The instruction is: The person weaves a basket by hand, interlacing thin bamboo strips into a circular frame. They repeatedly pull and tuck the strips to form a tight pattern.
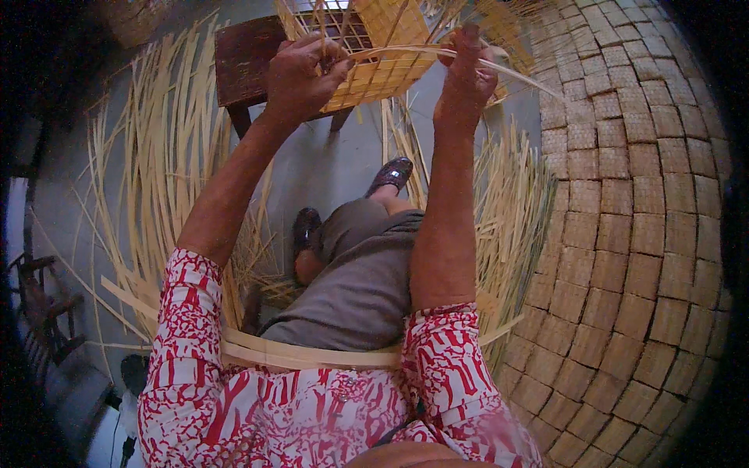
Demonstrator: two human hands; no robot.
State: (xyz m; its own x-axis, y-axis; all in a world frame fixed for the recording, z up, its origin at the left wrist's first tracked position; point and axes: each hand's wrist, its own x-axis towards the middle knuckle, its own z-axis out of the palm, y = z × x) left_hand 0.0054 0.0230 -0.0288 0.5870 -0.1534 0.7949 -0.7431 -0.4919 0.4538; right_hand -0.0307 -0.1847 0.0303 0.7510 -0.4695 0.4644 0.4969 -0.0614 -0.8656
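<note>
An open-weave basket (382, 78) of yellow bamboo-like strips, partly woven, rests tilted on a dark wooden stool (246, 66). Loose strip ends stick up from its far side. My left hand (306, 76) is at the basket's left side, fingers closed around a thin pale strip (511, 72). That strip runs across the near rim to my right hand (468, 74), which pinches it, and its free end curves out to the right. Part of the basket is hidden behind both hands and cut off by the upper edge.
Long loose strips (148, 156) lie on the grey floor at the left, with another bundle (507, 218) at the right. Flat strips (312, 356) cross my lap. Rows of tan woven blocks (624, 234) fill the right side. A dark wooden chair (47, 304) stands far left.
</note>
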